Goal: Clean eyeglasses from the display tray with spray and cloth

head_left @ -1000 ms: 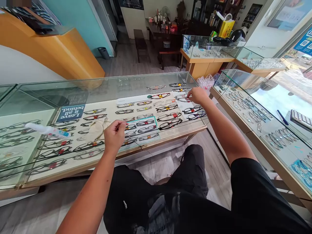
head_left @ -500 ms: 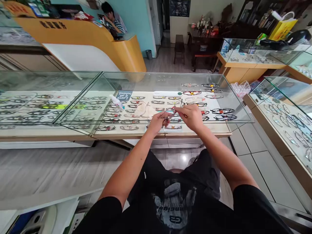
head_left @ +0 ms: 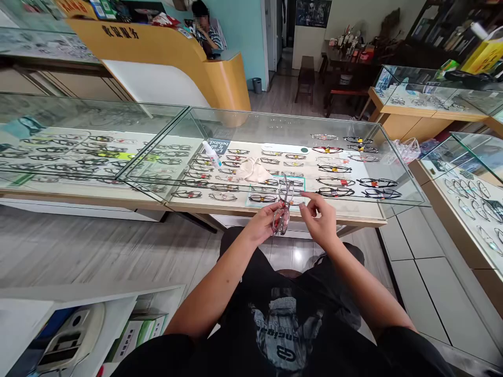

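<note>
My left hand (head_left: 262,224) grips a pair of eyeglasses (head_left: 283,219) by its front, with the lenses hanging just before the counter's near edge and the temple arms pointing up and away. To the right of the glasses is my right hand (head_left: 320,217), apart from them, thumb and index finger spread and nothing between them; its other fingers are curled. Beyond the hands lies a pale cloth (head_left: 254,172) on the glass display case (head_left: 236,207). A white bottle with a blue end (head_left: 212,154) lies left of the cloth.
Rows of eyeglass frames (head_left: 334,182) sit inside the case. Another glass case (head_left: 467,209) stands on the right. A person (head_left: 206,31) sits behind the yellow counter (head_left: 157,42). At lower left is a white shelf (head_left: 118,293) with boxes.
My right hand has come off the glasses and opened, moving right. My left hand has lowered, holding the glasses closer to me with the arms upward. The view has shifted left.
</note>
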Motion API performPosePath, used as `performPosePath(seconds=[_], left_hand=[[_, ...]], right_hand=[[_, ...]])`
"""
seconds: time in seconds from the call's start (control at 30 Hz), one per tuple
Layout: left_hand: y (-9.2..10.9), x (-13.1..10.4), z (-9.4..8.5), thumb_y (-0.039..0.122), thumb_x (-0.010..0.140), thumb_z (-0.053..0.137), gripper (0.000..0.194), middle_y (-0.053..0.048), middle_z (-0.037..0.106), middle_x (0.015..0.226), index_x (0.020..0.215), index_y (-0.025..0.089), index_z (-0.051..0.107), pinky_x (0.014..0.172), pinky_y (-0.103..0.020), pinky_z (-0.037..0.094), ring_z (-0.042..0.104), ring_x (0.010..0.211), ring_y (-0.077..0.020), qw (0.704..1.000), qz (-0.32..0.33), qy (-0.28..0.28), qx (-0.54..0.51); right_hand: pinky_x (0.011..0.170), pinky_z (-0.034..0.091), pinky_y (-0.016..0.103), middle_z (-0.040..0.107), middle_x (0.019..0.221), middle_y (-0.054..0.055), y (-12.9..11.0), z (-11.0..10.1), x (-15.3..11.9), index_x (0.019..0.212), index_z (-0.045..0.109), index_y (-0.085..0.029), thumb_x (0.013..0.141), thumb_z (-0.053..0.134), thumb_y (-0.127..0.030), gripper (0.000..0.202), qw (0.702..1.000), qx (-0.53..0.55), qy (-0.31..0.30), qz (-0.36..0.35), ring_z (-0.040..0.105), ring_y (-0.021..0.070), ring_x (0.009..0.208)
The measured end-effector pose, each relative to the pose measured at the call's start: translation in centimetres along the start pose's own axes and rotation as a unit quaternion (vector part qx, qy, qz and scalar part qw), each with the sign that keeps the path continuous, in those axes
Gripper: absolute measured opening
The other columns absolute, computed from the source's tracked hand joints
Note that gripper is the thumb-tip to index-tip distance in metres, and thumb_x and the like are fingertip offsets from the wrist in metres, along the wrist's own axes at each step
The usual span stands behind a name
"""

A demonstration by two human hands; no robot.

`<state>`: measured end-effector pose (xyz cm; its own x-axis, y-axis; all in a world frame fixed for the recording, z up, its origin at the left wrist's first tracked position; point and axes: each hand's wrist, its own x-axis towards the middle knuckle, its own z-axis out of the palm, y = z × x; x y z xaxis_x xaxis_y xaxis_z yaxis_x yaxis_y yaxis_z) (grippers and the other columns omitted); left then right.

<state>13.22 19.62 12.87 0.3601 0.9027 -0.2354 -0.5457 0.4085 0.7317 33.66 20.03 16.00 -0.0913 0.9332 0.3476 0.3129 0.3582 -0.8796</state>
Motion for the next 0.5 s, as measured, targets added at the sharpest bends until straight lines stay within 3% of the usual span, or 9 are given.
performPosePath(seconds=[0.1, 0.17, 0.33, 0.5], left_hand=[[-0.2, -0.3, -0.2, 0.040, 0.073, 0.098, 0.043, -0.002, 0.068, 0.076, 0.099, 0.015, 0.074, 0.063, -0.025, 0.052, 0.063, 0.063, -0.0108, 0.999, 0.023, 0.013, 0.036], [-0.4, -0.3, -0.3, 0.044, 0.076, 0.096, 0.042, -0.003, 0.070, 0.077, 0.098, 0.016, 0.074, 0.065, -0.027, 0.053, 0.066, 0.065, -0.0128, 0.998, 0.029, 0.015, 0.058], [-1.0, -0.1, -0.1, 0.047, 0.074, 0.097, 0.042, -0.004, 0.072, 0.085, 0.094, 0.017, 0.076, 0.070, -0.030, 0.057, 0.069, 0.071, -0.0147, 0.995, 0.048, 0.026, 0.085], [-1.3, 0.2, 0.1, 0.050, 0.070, 0.098, 0.045, -0.004, 0.074, 0.089, 0.094, 0.017, 0.078, 0.069, -0.029, 0.055, 0.067, 0.070, -0.0140, 0.993, 0.042, 0.033, 0.106]], right_hand=[[0.069, 0.039, 0.038, 0.059, 0.073, 0.001, 0.0, -0.1, 0.1, 0.097, 0.083, -0.031, 0.091, 0.077, -0.050, 0.021, 0.975, 0.155, -0.050, 0.153, 0.048, 0.0209, 0.068], [0.071, 0.040, 0.037, 0.063, 0.075, 0.002, 0.2, 0.0, 0.3, 0.089, 0.083, -0.028, 0.085, 0.082, -0.053, 0.025, 0.951, 0.214, -0.097, 0.201, 0.049, 0.0199, 0.071], [0.074, 0.042, 0.035, 0.069, 0.080, 0.002, 0.9, 0.6, -0.3, 0.084, 0.083, -0.028, 0.077, 0.090, -0.053, 0.027, 0.924, 0.277, -0.113, 0.238, 0.052, 0.0188, 0.074], [0.073, 0.040, 0.034, 0.065, 0.075, 0.000, 1.2, 0.7, -0.8, 0.078, 0.081, -0.025, 0.076, 0.091, -0.051, 0.028, 0.904, 0.321, -0.123, 0.255, 0.050, 0.0170, 0.072]])
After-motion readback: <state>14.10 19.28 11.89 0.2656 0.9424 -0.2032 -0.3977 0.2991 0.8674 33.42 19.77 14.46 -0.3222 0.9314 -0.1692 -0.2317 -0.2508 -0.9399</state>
